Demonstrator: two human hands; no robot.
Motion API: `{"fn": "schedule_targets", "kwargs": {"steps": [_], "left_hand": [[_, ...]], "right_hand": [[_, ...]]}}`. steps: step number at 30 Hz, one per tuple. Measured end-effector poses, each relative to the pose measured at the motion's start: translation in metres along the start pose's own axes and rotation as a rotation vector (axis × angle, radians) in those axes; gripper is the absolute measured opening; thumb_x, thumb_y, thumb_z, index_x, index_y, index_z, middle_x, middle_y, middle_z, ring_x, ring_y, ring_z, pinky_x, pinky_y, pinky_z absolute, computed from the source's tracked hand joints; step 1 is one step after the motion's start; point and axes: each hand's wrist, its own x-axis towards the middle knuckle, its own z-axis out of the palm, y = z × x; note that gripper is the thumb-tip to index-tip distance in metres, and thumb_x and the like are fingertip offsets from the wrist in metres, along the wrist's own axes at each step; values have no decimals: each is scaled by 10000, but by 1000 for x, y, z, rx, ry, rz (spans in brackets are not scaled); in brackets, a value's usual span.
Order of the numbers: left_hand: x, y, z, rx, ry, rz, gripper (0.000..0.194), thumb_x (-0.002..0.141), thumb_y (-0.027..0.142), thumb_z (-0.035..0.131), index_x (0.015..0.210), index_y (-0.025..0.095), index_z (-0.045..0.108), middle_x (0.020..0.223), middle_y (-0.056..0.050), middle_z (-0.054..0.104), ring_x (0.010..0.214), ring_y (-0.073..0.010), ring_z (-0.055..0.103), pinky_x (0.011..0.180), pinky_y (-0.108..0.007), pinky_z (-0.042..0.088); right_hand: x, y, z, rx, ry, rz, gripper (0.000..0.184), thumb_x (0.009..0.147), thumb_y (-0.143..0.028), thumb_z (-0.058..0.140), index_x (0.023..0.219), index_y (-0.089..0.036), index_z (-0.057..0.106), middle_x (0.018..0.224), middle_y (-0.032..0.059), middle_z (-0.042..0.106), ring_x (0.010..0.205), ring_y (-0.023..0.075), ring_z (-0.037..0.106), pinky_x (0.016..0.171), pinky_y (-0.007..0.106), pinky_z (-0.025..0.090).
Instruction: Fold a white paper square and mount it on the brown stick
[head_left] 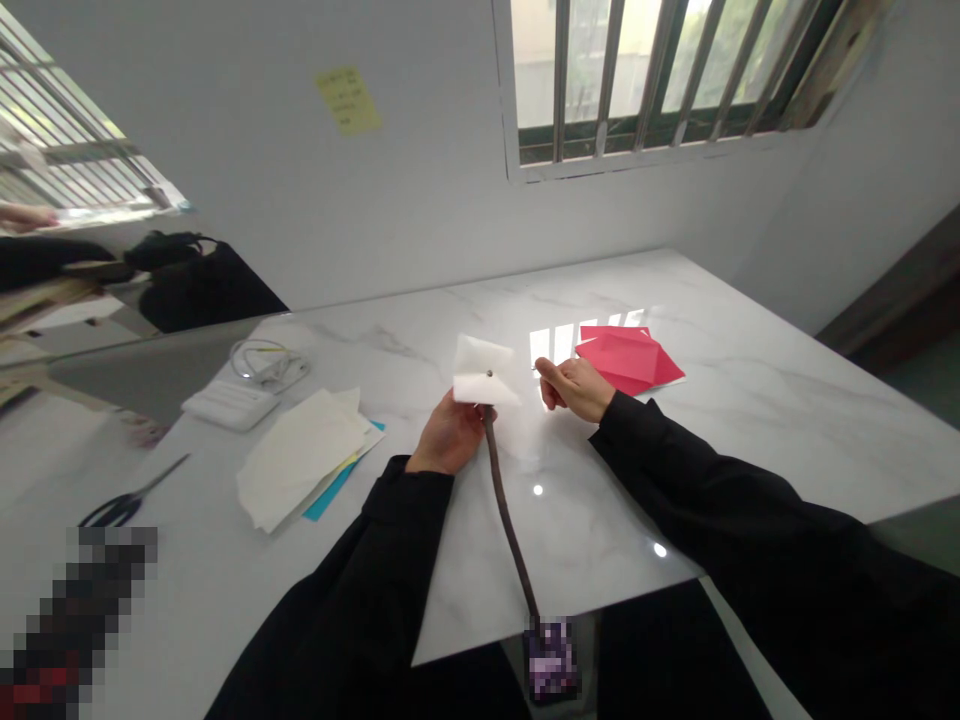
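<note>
My left hand (448,437) is closed around the top of a thin dark stick (507,515) that slants down toward me. A folded white paper piece (482,371) is fixed to the stick's upper end with a small pin at its middle. Just to the right of the paper, my right hand (574,387) is curled in a loose pinch, with the thumb pressed to the fingers. I cannot make out anything in it. Both arms wear black sleeves.
Folded red paper (624,358) lies behind my right hand. A stack of white and blue sheets (304,458), a white box with a cable (238,398) and scissors (129,498) lie at the left on the white marble table (750,420). The barred window (637,70) is behind.
</note>
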Motion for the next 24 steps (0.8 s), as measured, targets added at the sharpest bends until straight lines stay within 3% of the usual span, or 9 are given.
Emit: {"fn": "schedule_targets", "kwargs": {"steps": [2, 4, 8, 12, 15, 17, 20, 22, 24], "left_hand": [[1, 0, 0, 5, 31, 27, 145, 901, 231, 794, 1023, 164, 757, 870, -2, 758, 685, -123, 669, 587, -223, 524], [0, 0, 1, 2, 30, 37, 150, 910, 254, 793, 1031, 174, 756, 874, 1, 753, 690, -117, 666, 579, -214, 514], [-1, 0, 3, 1, 10, 33, 138, 906, 247, 791, 1022, 185, 753, 861, 5, 742, 683, -109, 656, 590, -209, 514], [0, -1, 1, 43, -31, 17, 178, 867, 229, 825, 1022, 174, 755, 898, -1, 750, 669, -104, 646, 577, -206, 507], [0, -4, -1, 93, -88, -14, 259, 811, 251, 885, 1023, 170, 760, 889, 2, 741, 657, -92, 634, 576, -190, 503], [1, -5, -2, 107, -117, -22, 293, 794, 265, 902, 1034, 167, 767, 879, 1, 738, 662, -94, 635, 594, -191, 513], [2, -6, -2, 112, -122, -7, 240, 807, 236, 876, 1009, 164, 768, 846, -6, 738, 671, -110, 645, 627, -205, 523], [3, -6, -2, 120, -99, 6, 187, 829, 223, 847, 984, 159, 765, 848, -19, 749, 698, -126, 667, 660, -216, 535], [3, -5, -2, 130, -68, 9, 172, 853, 232, 827, 994, 152, 768, 894, -36, 771, 745, -139, 695, 693, -222, 546]], "right_hand": [[0, 0, 2, -25, 31, 19, 927, 992, -880, 198, 514, -193, 597, 515, 26, 549, 530, 139, 540, 693, 309, 425], [0, 0, 2, -18, 113, 12, 894, 993, -876, 237, 569, -192, 626, 539, 17, 547, 541, 142, 533, 676, 310, 411], [-1, -1, -1, 9, 196, -47, 801, 1019, -836, 293, 1067, -197, 775, 605, -16, 557, 585, 160, 544, 659, 300, 412], [-1, -1, -2, -14, 205, -85, 807, 1038, -801, 324, 1531, -218, 583, 653, -27, 581, 614, 177, 558, 685, 308, 432], [-1, 1, -3, -36, 181, -93, 857, 1031, -812, 324, 1652, -233, 442, 694, -24, 610, 620, 181, 569, 707, 313, 444], [0, 3, -5, -50, 146, -88, 861, 1015, -840, 305, 1568, -234, 567, 692, -12, 618, 632, 185, 589, 708, 313, 442], [2, 7, -6, -104, 61, -54, 921, 994, -878, 227, 962, -193, 843, 588, 21, 584, 600, 178, 586, 704, 319, 424], [2, 9, -7, -140, 45, -22, 947, 998, -874, 214, 627, -186, 749, 512, 34, 537, 559, 166, 564, 705, 326, 415], [3, 10, -7, -154, 71, -13, 922, 1017, -847, 238, 567, -187, 699, 491, 31, 515, 547, 163, 552, 701, 327, 406]]}}
